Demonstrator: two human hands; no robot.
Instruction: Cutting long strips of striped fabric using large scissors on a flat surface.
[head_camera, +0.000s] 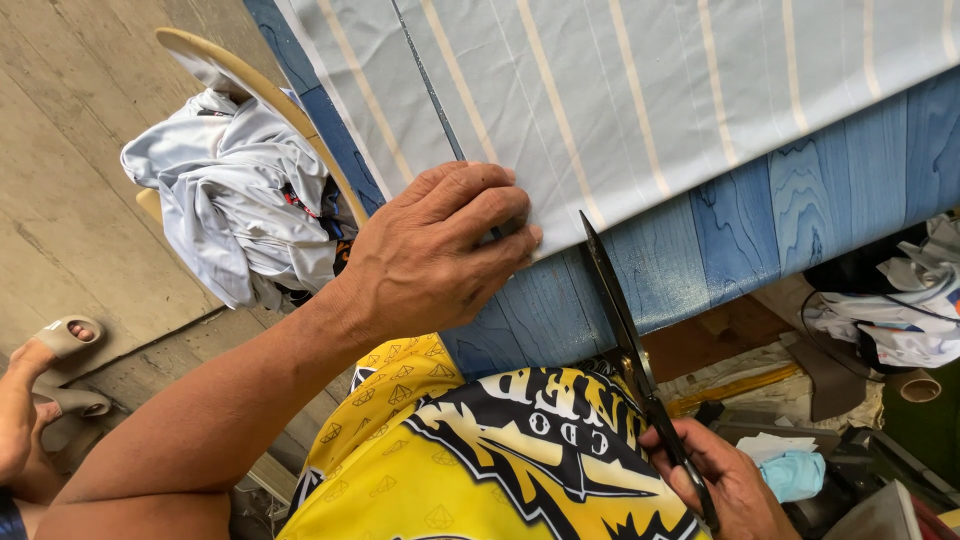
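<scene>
left hand (435, 250) flat, fingers spread, pressing striped grey fabric (640, 90) on blue table (760, 220); right hand (715, 480) gripping black scissors (625, 340) at fabric edge.

Soft, even daylight is filling the scene, bright without harsh glare. The striped cloth (640, 90) is catching the most light and reading pale. The left hand (440, 250) is throwing a faint shadow beneath its fingers. The scissors (625, 330) are looking dark and slightly blurred. Lines are bending toward the edges, and the clutter at lower right is sitting dimmer.
</scene>
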